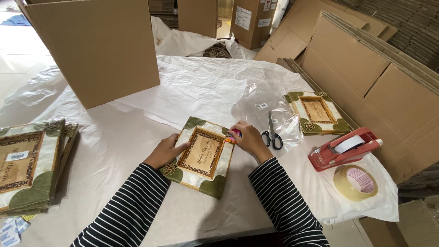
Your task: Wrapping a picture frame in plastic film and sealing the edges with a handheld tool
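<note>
Flattened cardboard leans all along the right side, and my table [137, 137] is covered in white wrapping paper. At its centre lies a picture frame [201, 157] with green corner leaves, flat and turned slightly clockwise. My left hand [167, 151] rests flat with fingers spread on the frame's left edge, at 9 o'clock. My right hand [249, 139] is curled around a small pink and orange tool [233, 135] at the frame's upper right corner, about 2 o'clock. Just beyond that hand lie black-handled scissors [272, 132] on a clear plastic bag [265, 103], with a second frame [316, 112] farther out. A red tape dispenser [344, 148] and a tape roll [356, 182] sit at 3 o'clock. A stack of frames [29, 164] lies at far 9 o'clock, an upright cardboard box [98, 48] at 11.
</note>
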